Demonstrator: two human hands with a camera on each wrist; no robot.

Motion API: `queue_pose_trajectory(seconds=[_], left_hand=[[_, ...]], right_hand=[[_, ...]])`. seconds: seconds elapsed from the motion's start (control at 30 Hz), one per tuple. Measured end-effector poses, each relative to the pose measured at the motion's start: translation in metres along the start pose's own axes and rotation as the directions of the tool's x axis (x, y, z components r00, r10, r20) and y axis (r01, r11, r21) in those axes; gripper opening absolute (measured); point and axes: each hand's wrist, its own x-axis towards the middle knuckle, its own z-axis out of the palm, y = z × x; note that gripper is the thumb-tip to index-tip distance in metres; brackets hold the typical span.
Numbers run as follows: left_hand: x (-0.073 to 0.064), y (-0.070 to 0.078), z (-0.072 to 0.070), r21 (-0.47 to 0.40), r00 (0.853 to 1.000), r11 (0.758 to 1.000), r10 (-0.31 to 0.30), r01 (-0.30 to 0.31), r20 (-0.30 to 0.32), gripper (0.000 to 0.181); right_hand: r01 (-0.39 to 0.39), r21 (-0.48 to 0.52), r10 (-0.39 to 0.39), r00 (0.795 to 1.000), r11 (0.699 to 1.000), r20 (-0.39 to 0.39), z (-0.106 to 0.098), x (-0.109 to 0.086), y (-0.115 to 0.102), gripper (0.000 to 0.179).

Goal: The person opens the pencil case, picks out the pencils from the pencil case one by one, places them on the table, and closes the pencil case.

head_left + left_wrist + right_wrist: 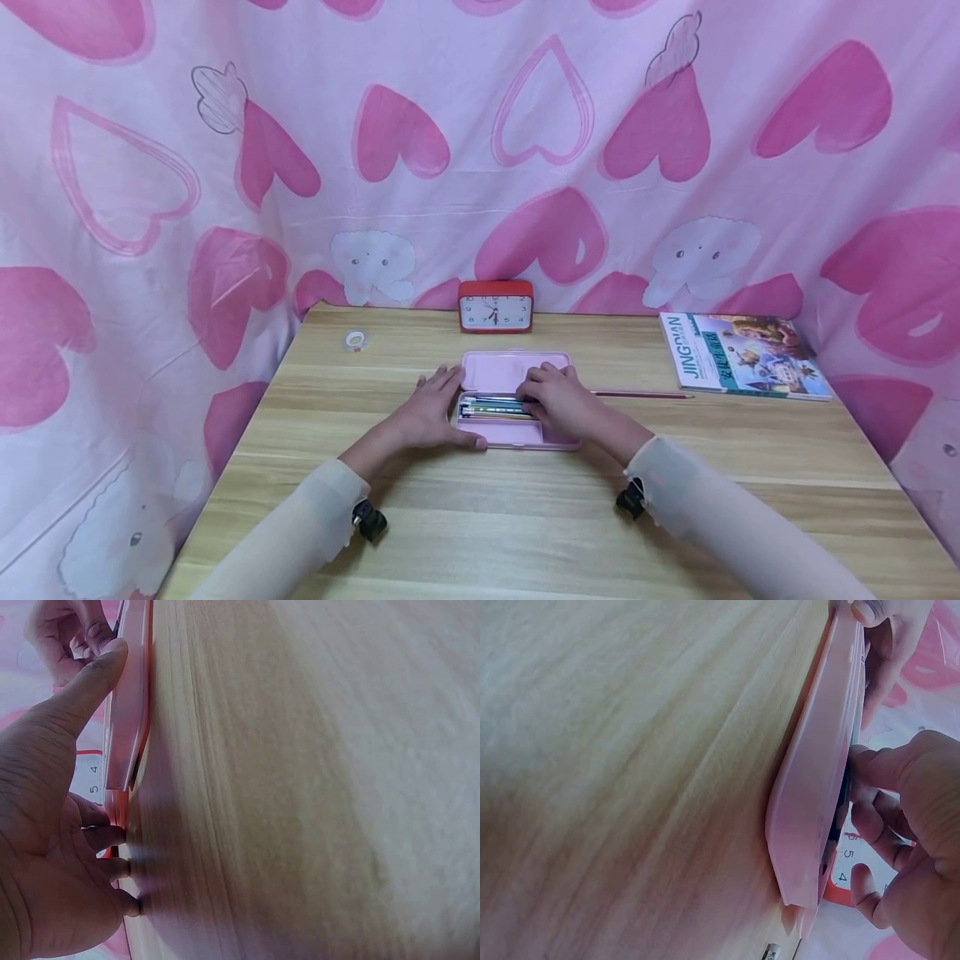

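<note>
A pink pencil case (500,432) lies with its lid (491,372) folded back, several pencils (495,407) side by side in its rear compartment. My left hand (431,415) spans the case's left end; its thumb (97,679) lies straight along the front rim and its fingertips touch the table beside the case. Bent over the right part of the case, my right hand (558,404) has its thumb and fingers at a dark pencil (843,799) along the rim. The fingers hide the right ends of the pencils.
A dark red pencil (645,394) lies on the table right of the case. Behind the case stands a red clock (496,307). A roll of white tape (355,339) lies at the back left, a magazine (750,354) at the back right. A heart-patterned curtain (405,133) borders the table.
</note>
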Motion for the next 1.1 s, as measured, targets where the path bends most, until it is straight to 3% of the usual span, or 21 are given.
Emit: queue_pose_trajectory(seconds=[0.53,1.1], left_hand=[[0.0028,-0.0017,0.0009,0.005,1.0,1.0,0.007,-0.007,-0.002,0.14],[0.0025,-0.0029,0.0027,-0.008,1.0,1.0,-0.007,0.007,0.001,0.143]], right_hand=[[-0.006,0.048,0.006,1.0,0.999,0.01,-0.0045,0.0009,-0.0007,0.019],[-0.021,0.025,0.023,0.995,0.999,-0.098,-0.0092,0.0008,0.002,0.015]])
